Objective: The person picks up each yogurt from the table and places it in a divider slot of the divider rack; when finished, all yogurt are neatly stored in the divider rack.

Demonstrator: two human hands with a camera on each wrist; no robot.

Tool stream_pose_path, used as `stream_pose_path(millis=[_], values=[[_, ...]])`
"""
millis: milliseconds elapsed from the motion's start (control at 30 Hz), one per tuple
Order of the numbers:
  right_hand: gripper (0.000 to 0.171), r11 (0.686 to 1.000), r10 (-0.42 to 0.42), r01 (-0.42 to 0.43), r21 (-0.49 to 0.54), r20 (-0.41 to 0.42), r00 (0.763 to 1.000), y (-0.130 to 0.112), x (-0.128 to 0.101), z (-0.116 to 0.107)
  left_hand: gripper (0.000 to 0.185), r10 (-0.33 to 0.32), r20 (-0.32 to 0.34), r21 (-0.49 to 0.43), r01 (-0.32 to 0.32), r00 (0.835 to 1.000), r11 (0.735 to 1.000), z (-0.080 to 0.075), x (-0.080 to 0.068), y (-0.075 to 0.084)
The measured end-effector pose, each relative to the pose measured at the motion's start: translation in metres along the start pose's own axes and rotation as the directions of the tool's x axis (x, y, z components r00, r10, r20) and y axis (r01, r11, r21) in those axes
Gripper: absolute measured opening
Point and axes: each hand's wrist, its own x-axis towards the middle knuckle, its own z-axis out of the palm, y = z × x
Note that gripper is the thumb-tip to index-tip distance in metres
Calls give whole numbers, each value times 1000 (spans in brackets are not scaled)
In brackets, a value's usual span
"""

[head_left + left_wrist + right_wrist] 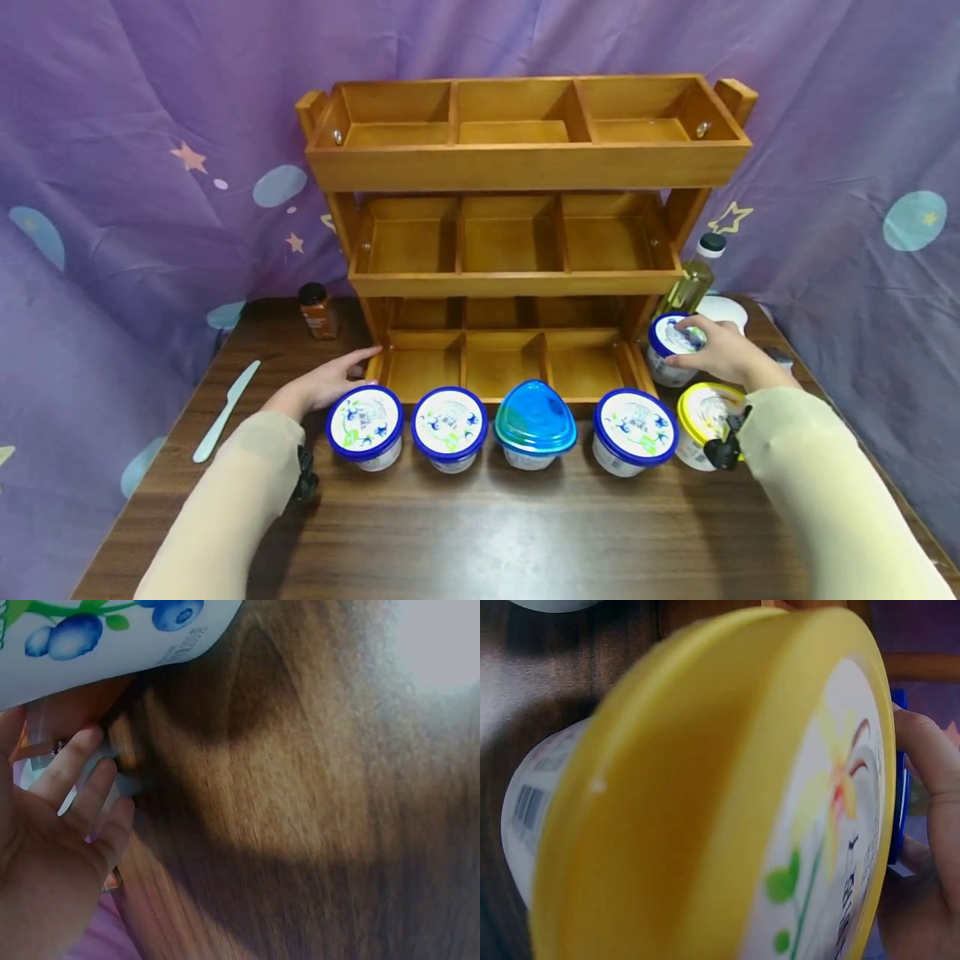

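My right hand [716, 350] holds a blue-lidded tub [671, 373] by its lid, at the right side of the wooden shelf rack [525, 171]. The right wrist view shows a thumb or finger against that blue lid [898, 787]. Under my right wrist stands a yellow-lidded tub [701, 417], whose lid [682, 787] fills much of the right wrist view. My left hand [322, 385] reaches to the rack's lower left corner, fingers loosely extended, behind the leftmost blueberry-print tub [365, 425]. In the left wrist view the left hand's [56, 832] fingers are spread, gripping nothing visible.
In front of the rack stand another blueberry-print tub [450, 425], a tub with a bright blue lid [534, 421] and a third blueberry-print tub [635, 429]. A knife [227, 412] and spice jar [318, 312] lie left; an oil bottle [690, 283] and white round item [723, 312] are right.
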Motion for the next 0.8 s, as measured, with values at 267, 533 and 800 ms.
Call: stream_pose_path(millis=[267, 533, 800], values=[[85, 1000, 5, -5, -2, 8, 1000, 1, -3, 2, 65, -25, 11, -7, 25, 1000, 1000, 1, 1, 1], [81, 1000, -29, 28, -9, -88, 996, 5, -9, -5, 64, -31, 7, 1, 31, 999, 1000, 4, 3, 1], [76, 996, -83, 85, 16, -92, 992, -4, -19, -11, 64, -33, -1, 6, 33, 999, 999, 0, 0, -4]])
